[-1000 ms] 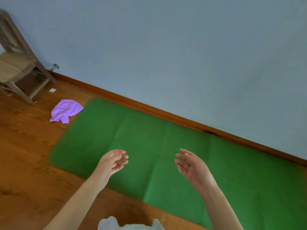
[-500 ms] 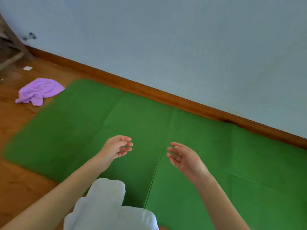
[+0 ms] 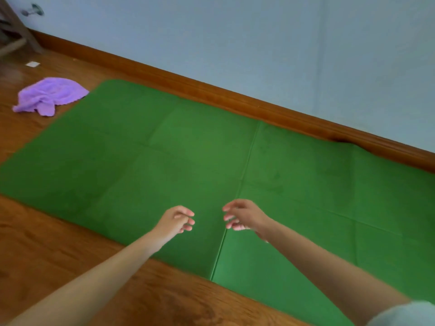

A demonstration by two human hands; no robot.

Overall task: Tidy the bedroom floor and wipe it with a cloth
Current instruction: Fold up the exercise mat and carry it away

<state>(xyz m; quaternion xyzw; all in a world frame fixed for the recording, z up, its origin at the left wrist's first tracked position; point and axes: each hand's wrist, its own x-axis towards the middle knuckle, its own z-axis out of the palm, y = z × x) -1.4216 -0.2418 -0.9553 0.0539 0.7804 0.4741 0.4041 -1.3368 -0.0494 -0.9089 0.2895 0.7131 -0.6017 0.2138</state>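
Observation:
A green folding mat [image 3: 188, 147] lies spread flat on the wooden floor [image 3: 47, 250] along the wall. A crumpled purple cloth [image 3: 50, 96] lies on the floor just off the mat's far left corner. My left hand [image 3: 175, 221] and my right hand [image 3: 243, 216] hover side by side over the mat's near part, close to its middle crease. Both have loosely curled fingers and hold nothing.
A brown skirting board [image 3: 235, 97] runs along the pale blue wall. Wooden furniture legs [image 3: 16, 31] stand at the top left corner, with a small white scrap [image 3: 33, 64] on the floor near them. A metal door stop [image 3: 33, 11] sticks out of the wall.
Both hands have reached further forward and down over the mat and drawn closer together. The view has shifted, and the white clothing at the bottom is gone from view.

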